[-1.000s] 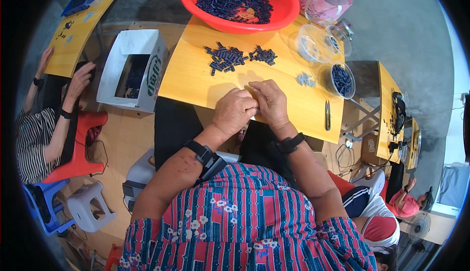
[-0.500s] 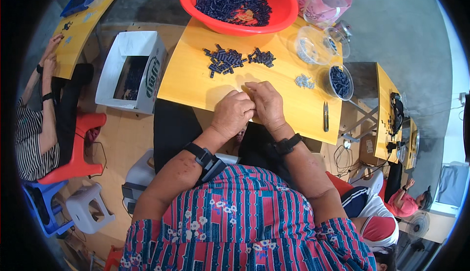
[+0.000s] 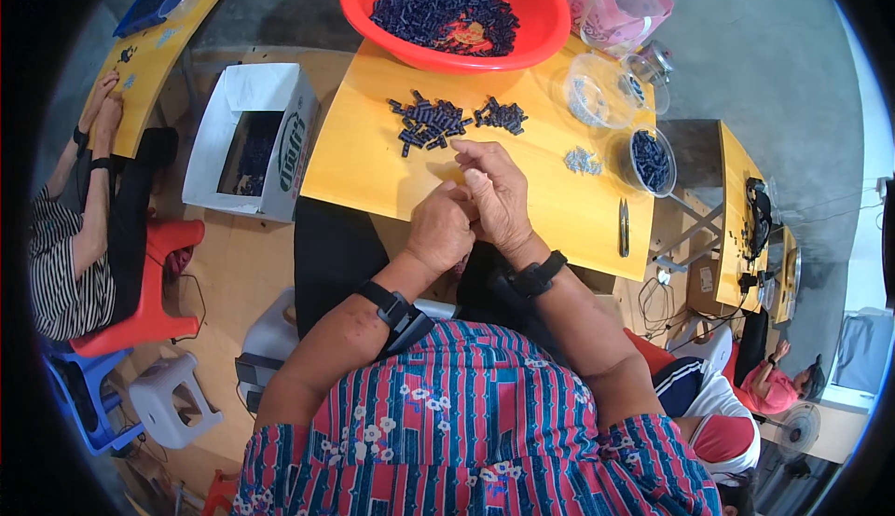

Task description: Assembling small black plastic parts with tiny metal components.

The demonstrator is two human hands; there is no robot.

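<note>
Yellow table (image 3: 569,208), centre frame; two piles of dark pieces (image 3: 431,124), upper centre; below, left hand (image 3: 441,227) curled against right hand (image 3: 501,197), whose fingers lie together; cannot tell what they pinch; one red basin (image 3: 539,14), top centre.

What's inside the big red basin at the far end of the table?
The red basin holds a heap of small dark pieces. An orange-tan patch shows among them, too unclear to identify. Whatever lies beneath the heap is covered.
</note>
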